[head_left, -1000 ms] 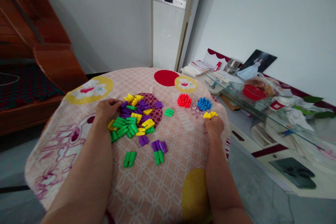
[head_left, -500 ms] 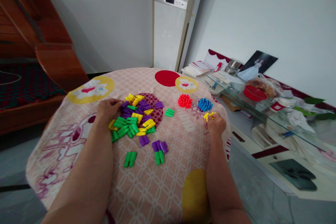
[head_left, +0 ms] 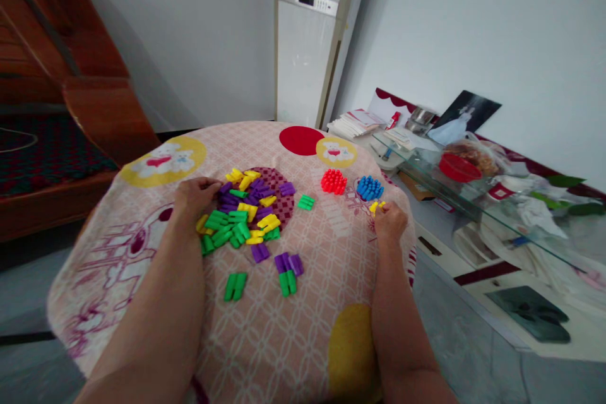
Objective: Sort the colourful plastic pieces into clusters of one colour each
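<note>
My right hand (head_left: 391, 222) is at the right side of the table, its fingers closed on a yellow plastic building block (head_left: 377, 207), partly hidden by the fingers. Just beyond it sit a cluster of blue blocks (head_left: 370, 188) and a cluster of red blocks (head_left: 334, 182). At the left edge of a loose pile of purple, yellow and green blocks (head_left: 238, 217) rests my left hand (head_left: 195, 194). Its fingers are curled together beside a purple block (head_left: 226, 188); whether they hold anything is hidden. One green block (head_left: 305, 202) lies apart between pile and clusters.
A patterned cloth (head_left: 303, 353) covers the round table. Nearer me lie a green block (head_left: 235, 286) and a joined purple-and-green piece (head_left: 286, 274). To the right stands a cluttered glass-topped cabinet (head_left: 497, 221) with a red bowl (head_left: 459, 167). A wooden seat (head_left: 101, 113) is at left.
The fingers of my right hand have shifted slightly over the yellow block, so less yellow shows. My left hand and the pile look unchanged.
</note>
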### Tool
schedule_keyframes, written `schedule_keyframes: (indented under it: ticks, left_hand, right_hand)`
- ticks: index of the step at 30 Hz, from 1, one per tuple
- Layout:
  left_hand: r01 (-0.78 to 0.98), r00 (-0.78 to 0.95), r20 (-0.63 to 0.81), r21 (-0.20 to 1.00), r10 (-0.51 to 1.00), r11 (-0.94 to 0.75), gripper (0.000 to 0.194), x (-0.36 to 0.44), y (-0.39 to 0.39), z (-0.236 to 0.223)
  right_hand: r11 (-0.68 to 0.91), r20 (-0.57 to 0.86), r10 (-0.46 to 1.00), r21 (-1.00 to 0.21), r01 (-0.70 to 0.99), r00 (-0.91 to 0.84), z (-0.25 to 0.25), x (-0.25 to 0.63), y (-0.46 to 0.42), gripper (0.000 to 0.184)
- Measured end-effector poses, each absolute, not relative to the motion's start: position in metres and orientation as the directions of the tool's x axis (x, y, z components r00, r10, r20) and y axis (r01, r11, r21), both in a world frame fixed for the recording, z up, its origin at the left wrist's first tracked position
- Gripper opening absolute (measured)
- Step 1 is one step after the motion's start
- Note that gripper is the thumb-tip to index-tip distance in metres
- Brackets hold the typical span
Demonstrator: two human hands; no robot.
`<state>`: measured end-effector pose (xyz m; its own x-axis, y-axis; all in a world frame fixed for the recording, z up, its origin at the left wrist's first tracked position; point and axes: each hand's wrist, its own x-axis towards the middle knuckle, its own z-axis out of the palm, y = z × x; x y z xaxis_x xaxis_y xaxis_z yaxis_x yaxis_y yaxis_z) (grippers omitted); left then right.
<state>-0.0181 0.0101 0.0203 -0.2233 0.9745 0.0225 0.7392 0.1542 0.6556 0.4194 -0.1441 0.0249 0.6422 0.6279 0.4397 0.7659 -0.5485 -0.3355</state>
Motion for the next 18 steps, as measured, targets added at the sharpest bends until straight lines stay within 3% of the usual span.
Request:
schedule_keyframes:
  ticks: [4,7,10,13,18]
  left_hand:
    - [0.713,-0.215,0.022,0.687,0.976,0.141,0.041,-0.021,0.013,0.015]
    - [0.704,-0.212,0.030,0.698,0.977,0.131,0.041,-0.022,0.014,0.012]
    - [0.722,-0.212,0.047,0.681,0.976,0.124,0.038,-0.021,0.014,0.013]
    - [0.729,-0.212,0.058,0.674,0.976,0.118,0.037,-0.020,0.013,0.015]
    - [0.712,-0.208,0.085,0.696,0.974,0.092,0.037,-0.021,0.013,0.012]
  right_hand:
    - [-0.478,0.524,0.575,-0.408,0.778,0.629,0.025,0.412,-0.146,0.025]
    - [-0.249,0.593,0.641,-0.440,0.862,0.488,0.023,0.388,-0.143,0.026]
    - [0.100,0.613,0.763,-0.426,0.899,0.206,0.019,0.347,-0.137,0.027]
    - [0.412,0.572,0.810,-0.396,0.820,-0.131,0.016,0.301,-0.133,0.033]
    - [0.661,0.423,0.738,-0.299,0.688,-0.526,0.014,0.250,-0.134,0.047]
